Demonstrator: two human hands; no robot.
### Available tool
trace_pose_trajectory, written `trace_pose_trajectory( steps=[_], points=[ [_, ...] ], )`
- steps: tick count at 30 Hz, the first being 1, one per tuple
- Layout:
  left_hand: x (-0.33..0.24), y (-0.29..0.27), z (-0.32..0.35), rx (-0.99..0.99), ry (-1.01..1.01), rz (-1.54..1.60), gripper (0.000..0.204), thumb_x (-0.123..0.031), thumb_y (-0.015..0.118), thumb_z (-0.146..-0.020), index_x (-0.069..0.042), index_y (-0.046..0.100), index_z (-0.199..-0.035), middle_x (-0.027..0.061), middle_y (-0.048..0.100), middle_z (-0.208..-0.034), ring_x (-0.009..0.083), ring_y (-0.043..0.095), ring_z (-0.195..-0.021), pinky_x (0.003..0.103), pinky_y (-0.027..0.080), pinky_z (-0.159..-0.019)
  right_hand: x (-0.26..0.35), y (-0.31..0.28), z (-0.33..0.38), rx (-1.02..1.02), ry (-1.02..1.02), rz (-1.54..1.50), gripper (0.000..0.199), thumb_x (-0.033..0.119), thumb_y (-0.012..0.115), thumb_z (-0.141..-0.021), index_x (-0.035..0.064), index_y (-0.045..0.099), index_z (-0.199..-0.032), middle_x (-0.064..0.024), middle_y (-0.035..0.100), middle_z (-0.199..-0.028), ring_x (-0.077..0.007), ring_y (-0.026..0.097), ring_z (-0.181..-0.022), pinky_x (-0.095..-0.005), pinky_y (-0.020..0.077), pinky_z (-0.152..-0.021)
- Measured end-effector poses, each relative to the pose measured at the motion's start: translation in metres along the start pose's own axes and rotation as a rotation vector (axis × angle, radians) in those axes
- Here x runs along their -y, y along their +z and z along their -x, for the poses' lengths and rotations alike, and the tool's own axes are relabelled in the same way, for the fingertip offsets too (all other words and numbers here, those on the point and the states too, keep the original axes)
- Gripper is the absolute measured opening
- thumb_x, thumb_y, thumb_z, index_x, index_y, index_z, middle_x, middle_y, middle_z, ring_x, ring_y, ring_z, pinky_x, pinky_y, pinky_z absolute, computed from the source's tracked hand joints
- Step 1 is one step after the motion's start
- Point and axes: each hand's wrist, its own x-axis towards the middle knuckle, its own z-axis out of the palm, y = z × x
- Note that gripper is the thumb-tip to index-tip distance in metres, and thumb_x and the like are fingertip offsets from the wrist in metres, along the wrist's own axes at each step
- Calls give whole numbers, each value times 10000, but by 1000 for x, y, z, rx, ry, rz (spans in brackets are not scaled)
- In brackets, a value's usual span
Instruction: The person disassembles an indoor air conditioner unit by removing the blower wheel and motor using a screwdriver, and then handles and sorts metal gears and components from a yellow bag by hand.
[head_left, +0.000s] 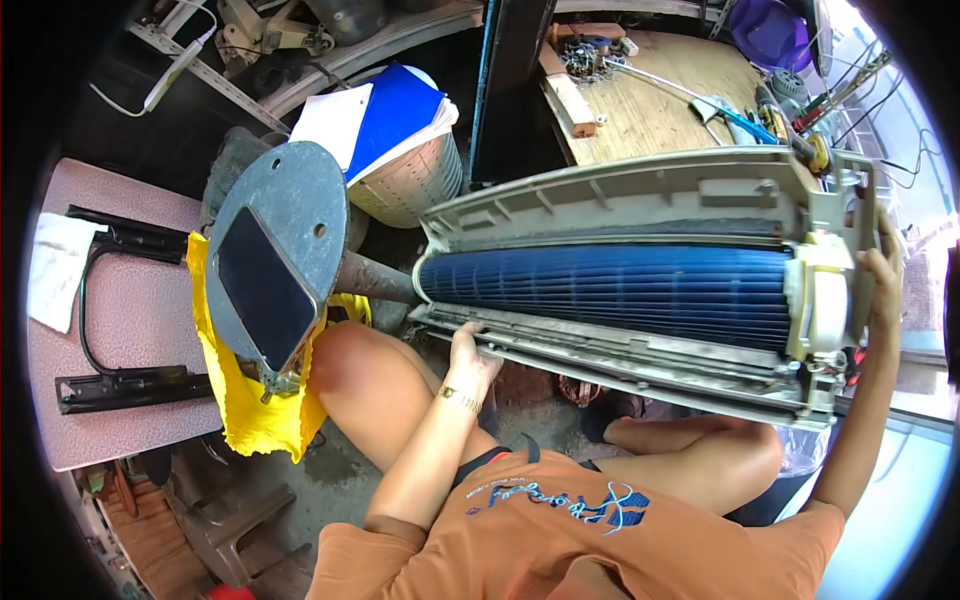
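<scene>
Both hands grip the air conditioner unit (640,290): left hand (470,352) closed on its near edge, right hand (884,280) clasping its end; keep it level.

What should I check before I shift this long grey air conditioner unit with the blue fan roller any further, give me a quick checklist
1. Left hand on the long grey air conditioner unit: ok, fingers curl over its near lower edge.
2. Right hand on the unit's right end: ok, it wraps the end beside the white motor housing.
3. Blue fan roller seated in the casing: ok, it lies straight along the opening.
4. Unit's support underneath: cannot tell, hidden by the casing.
5. Room on the left: not ok, the round grey metal disc on its post stands close to the unit's left end.
6. Wooden bench behind: not ok, screwdrivers and parts lie near the unit's back edge.
</scene>
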Motion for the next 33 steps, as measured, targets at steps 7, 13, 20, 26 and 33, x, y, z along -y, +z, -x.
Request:
trace_pose_trajectory(
  steps=[7,13,20,26,33],
  points=[
    [77,85,98,49,-70,69,289,-43,668,-926,-62,534,-1181,124,617,-1182,288,628,-1136,463,546,-1044,-67,-116,-89,35,127,-213,659,99,502,-909,6,364,-1547,-195,590,-1381,-286,664,-1157,-373,549,-995],
    [110,103,132,188,-124,-55,294,-141,749,-913,-76,577,-1142,70,617,-1156,254,617,-1136,457,513,-1082,-169,-154,-121,1,428,97,701,407,590,-1000,114,342,-1587,-119,490,-1519,-300,610,-1192,-476,500,-983],
    [136,90,142,186,11,-133,209,-167,697,-971,-55,599,-1119,43,626,-1118,184,628,-1117,414,502,-1096,-198,-104,-98,98,410,-228,752,542,545,-1008,192,287,-1621,-79,272,-1674,-379,469,-1378,-534,426,-1098],
    [112,93,143,438,1,-278,376,-296,749,-952,-59,583,-1191,65,588,-1255,227,602,-1161,489,522,-1051,-210,-87,-100,11,167,395,673,466,500,-1050,26,402,-1550,-151,421,-1597,-251,336,-1505,-361,225,-1225],
    [35,21,149,635,-268,-792,553,-359,602,-1037,-29,460,-1458,125,556,-1413,263,623,-1205,492,540,-1010,-184,0,-67,156,-3,648,570,443,458,-1071,94,480,-1521,-200,360,-1617,-315,321,-1510,-357,224,-1228]
  ],
)
